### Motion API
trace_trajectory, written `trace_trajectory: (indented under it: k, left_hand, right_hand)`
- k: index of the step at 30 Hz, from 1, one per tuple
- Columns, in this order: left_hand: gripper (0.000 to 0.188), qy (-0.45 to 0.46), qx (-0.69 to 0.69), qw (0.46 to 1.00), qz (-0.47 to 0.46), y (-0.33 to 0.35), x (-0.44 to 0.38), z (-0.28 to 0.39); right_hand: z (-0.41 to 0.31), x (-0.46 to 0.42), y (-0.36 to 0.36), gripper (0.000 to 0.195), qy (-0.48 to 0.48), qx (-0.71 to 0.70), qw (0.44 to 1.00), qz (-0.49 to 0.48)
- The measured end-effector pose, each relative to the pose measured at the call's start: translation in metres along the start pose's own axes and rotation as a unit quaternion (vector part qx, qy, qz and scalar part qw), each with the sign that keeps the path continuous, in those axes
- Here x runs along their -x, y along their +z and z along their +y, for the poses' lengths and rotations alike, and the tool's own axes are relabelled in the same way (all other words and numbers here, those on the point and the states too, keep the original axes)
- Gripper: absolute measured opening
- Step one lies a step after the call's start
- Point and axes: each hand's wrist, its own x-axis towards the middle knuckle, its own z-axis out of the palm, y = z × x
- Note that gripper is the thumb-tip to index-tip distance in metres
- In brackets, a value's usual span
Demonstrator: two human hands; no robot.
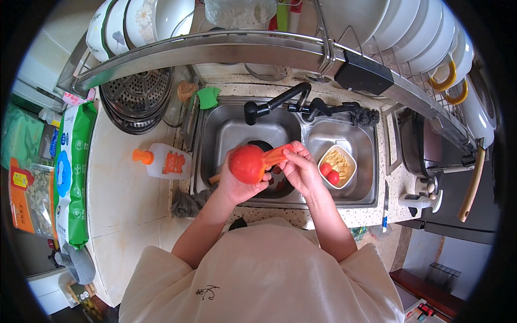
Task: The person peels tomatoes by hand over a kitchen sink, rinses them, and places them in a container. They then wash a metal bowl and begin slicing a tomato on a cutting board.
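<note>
A large red tomato (pixel 246 164) rests in my left hand (pixel 236 187), its fingers curled under and around it. My right hand (pixel 303 167) pinches a wide strip of tomato skin (pixel 278 155), stretched out and still joined to the fruit's right side. Both hands are above the left basin of a steel double sink (pixel 218 121). Below them sits a dark pan or bowl (pixel 258 194), partly hidden by the hands, with red scraps inside. In the right basin a white square bowl (pixel 337 185) holds enoki mushrooms (pixel 338 161) and two small red tomatoes (pixel 333 177).
A black faucet (pixel 278 103) reaches over the left basin. Across the top runs a metal dish rack (pixel 242 50) with bowls and plates. Left of the sink stand a dispenser bottle (pixel 167 160) and a grey cloth (pixel 190 203). A knife (pixel 385 208) lies at the right edge.
</note>
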Motion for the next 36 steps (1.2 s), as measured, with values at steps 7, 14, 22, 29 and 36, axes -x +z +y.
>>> trace_trajectory:
  k: [7,14,22,29,36]
  left_hand:
    - [0.053,-0.086,0.087,0.992,-0.037,0.002,-0.001,-0.006]
    - [0.062,-0.118,0.146,0.978,-0.095,-0.005,0.005,0.002]
    - [0.069,0.125,-0.076,0.985,0.091,0.005,0.002,0.004]
    - [0.051,0.273,-0.257,0.920,0.114,-0.010,-0.005,-0.005]
    - [0.069,0.410,-0.427,0.790,0.163,-0.020,-0.010,-0.018]
  right_hand:
    - [0.000,0.001,-0.012,0.014,-0.033,0.008,0.999,0.008]
    - [-0.012,-0.011,-0.059,0.013,-0.048,0.154,0.987,0.004]
    - [0.009,-0.021,-0.054,0.019,-0.039,0.719,0.694,-0.002]
    - [0.008,0.001,0.013,0.015,-0.191,0.691,0.692,0.086]
    - [0.011,0.020,0.049,0.018,-0.142,0.625,0.758,0.124]
